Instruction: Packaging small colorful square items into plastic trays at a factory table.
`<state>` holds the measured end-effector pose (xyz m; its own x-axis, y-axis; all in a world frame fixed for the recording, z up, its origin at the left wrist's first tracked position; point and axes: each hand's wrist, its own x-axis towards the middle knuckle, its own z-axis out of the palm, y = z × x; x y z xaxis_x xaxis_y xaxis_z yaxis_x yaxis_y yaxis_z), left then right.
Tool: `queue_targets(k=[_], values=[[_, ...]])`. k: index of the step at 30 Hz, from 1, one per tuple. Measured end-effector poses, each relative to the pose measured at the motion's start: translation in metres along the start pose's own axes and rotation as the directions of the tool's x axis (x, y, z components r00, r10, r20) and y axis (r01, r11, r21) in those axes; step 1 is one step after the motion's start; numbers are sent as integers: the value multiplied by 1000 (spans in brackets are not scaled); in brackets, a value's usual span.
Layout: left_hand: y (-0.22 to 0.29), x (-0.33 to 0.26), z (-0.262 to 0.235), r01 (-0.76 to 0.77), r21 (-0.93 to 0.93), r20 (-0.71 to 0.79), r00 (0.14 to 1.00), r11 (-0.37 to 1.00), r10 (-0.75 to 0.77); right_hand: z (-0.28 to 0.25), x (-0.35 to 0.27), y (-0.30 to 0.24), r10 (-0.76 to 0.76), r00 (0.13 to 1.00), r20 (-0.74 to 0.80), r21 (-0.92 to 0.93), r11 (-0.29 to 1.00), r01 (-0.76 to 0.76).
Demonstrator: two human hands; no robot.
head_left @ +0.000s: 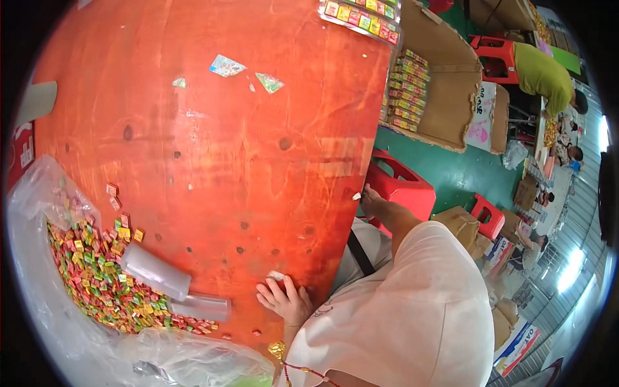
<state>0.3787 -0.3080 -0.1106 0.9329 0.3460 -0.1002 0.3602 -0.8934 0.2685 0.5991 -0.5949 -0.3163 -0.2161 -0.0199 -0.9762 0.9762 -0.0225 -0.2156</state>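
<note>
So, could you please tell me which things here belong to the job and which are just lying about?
Likely the job: whitish piece by the left hand, small wrapped pieces, translucent containers.

Apparently lying about: torn printed scraps, red stools.

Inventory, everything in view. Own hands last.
Table: one, red, left and centre
Wrapped pieces: uncountable, multicoloured, table's lower left
Plastic sheeting: count unclear, clear, beside pieces
Tubes: two, clear, by pieces
Scraps: several, pale, upper table
Cardboard boxes: several, mostly brown, right of table
Filled packs: many, multicoloured, table's top edge and one box
Stools: several, red, right
People: several, one in green, far right
Lights: several, white, far right
Pendant: one, gold, lower centre
Shirt: one, white, lower right
Left hand: one, bare, on table
Right hand: one, bare, table edge
</note>
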Motion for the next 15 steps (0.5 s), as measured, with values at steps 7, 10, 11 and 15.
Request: queue_targets(k=[7, 10, 11, 15], values=[[1, -1, 4, 17, 24, -48, 999, 1000, -16, -2, 1, -45, 72, 996, -52, 186, 981, -61], [6, 5, 1, 28, 17, -51, 998, 999, -27, 14, 0, -65, 122, 990, -68, 262, 960, -100], [8, 5, -3, 51, 15, -42, 998, 999, -50, 15, -4, -70, 135, 988, -80, 274, 956, -108], [7, 4, -1, 78, 48, -72, 995, 996, -74, -2, 0, -68, 187, 968, -168, 285, 949, -134]])
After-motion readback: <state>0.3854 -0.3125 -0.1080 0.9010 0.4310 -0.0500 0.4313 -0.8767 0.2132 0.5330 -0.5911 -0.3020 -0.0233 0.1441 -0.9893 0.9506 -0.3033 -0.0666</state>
